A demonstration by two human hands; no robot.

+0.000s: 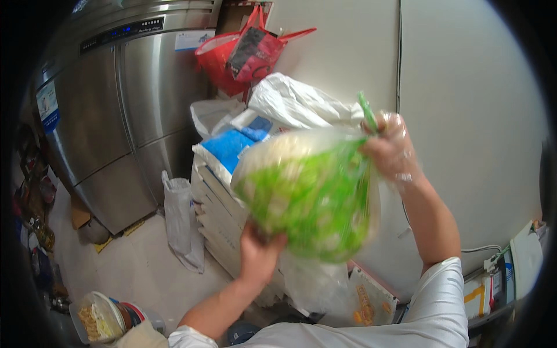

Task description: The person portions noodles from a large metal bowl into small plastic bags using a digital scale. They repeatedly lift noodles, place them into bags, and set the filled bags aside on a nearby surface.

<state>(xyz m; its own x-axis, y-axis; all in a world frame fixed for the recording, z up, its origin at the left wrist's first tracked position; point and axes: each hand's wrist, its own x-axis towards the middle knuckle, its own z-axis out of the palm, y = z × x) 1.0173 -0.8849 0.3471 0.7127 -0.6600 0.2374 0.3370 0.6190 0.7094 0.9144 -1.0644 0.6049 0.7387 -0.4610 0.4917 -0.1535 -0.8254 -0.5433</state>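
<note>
A large clear and green plastic bag (313, 195), with pale contents showing through, is held up in front of me; it is blurred. My right hand (389, 145), in a thin clear plastic glove, grips the gathered, twisted green neck of the bag at its upper right. My left hand (261, 248) is against the lower left underside of the bag, its fingers partly hidden beneath it. Behind the bag stands a stack of sacks, a blue and white one (228, 145) on top, with a crumpled white sack (300, 98) beyond it.
A stainless-steel refrigerator (152, 95) stands at the left. Red bags (261, 52) hang near the wall (461, 87). A grey-white bag (178, 222) stands on the tiled floor (122, 265). Plastic tubs (100, 317) sit at the lower left, and a printed carton (370, 300) is below the held bag.
</note>
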